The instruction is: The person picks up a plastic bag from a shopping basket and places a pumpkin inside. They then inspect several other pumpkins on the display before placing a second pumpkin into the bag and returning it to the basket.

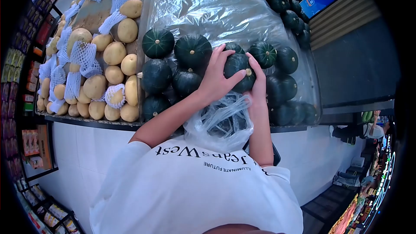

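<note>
Both my hands are around one dark green pumpkin [236, 63] at the front of the display. My left hand [218, 74] presses its left side, with the thumb across the top near the pale stem. Along the right side lie the curved fingers of my right hand [258, 77]. Whether the pumpkin is lifted or resting cannot be told. A clear plastic bag [221, 123] hangs below my hands, close to my right wrist; something dark shows through it. Other pumpkins [192, 51] sit close on both sides, one [262, 53] just right of my fingers.
To the left, yellowish round produce [115, 53] lies in a slanted bin, some pieces in white foam nets [84, 54]. Clear plastic sheeting [208, 6] covers the slope behind the pumpkins. More pumpkins [277, 1] line the far right. Packaged-goods shelves [32, 143] stand at left.
</note>
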Demonstrator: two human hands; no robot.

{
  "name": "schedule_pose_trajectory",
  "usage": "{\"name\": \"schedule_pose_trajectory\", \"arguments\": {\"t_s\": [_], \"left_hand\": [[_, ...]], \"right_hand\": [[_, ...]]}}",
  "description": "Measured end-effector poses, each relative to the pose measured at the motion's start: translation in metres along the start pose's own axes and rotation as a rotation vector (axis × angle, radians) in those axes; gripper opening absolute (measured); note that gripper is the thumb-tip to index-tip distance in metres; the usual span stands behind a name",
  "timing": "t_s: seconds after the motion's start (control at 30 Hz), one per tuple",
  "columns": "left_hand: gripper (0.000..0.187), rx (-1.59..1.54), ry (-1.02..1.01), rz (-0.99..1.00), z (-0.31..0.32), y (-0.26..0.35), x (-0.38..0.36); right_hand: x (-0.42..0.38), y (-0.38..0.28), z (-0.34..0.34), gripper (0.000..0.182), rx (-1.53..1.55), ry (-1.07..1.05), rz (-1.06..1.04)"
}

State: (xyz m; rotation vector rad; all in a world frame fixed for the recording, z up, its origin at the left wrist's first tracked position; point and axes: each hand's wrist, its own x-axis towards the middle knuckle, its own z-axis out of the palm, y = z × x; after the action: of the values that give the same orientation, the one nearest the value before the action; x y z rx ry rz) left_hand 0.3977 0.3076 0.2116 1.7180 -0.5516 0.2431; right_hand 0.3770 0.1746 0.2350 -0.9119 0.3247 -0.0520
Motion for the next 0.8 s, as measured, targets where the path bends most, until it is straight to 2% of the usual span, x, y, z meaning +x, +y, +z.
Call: {"name": "schedule_pose_trajectory", "arguments": {"t_s": [0.07, 0.3, 0.47, 0.6, 0.63, 0.73, 0.8], "left_hand": [[0.053, 0.020, 0.026, 0.054, 0.000, 0.001, 0.003], [0.053, -0.009, 0.079, 0.031, 0.004, -0.001, 0.024], [0.062, 0.024, 0.021, -0.030, 0.006, -0.008, 0.022], [0.055, 0.074, 0.059, -0.027, 0.007, -0.007, 0.022], [0.056, 0.049, 0.049, -0.038, 0.005, -0.006, 0.022], [0.058, -0.014, 0.016, -0.061, -0.007, 0.007, 0.024], [0.058, 0.122, -0.004, -0.044, -0.018, 0.025, 0.027]], "right_hand": [[-0.001, -0.001, 0.004, 0.044, 0.013, -0.027, -0.003], [0.023, -0.010, 0.010, 0.038, 0.001, -0.034, -0.044], [0.024, -0.009, 0.004, 0.035, 0.045, -0.061, 0.080], [0.028, 0.000, -0.004, 0.034, 0.077, -0.024, 0.035], [0.030, 0.002, -0.011, 0.045, 0.048, -0.055, 0.032], [0.016, -0.008, -0.005, 0.045, 0.027, -0.018, -0.038], [0.015, -0.013, -0.014, 0.041, 0.107, -0.042, -0.048]]}}
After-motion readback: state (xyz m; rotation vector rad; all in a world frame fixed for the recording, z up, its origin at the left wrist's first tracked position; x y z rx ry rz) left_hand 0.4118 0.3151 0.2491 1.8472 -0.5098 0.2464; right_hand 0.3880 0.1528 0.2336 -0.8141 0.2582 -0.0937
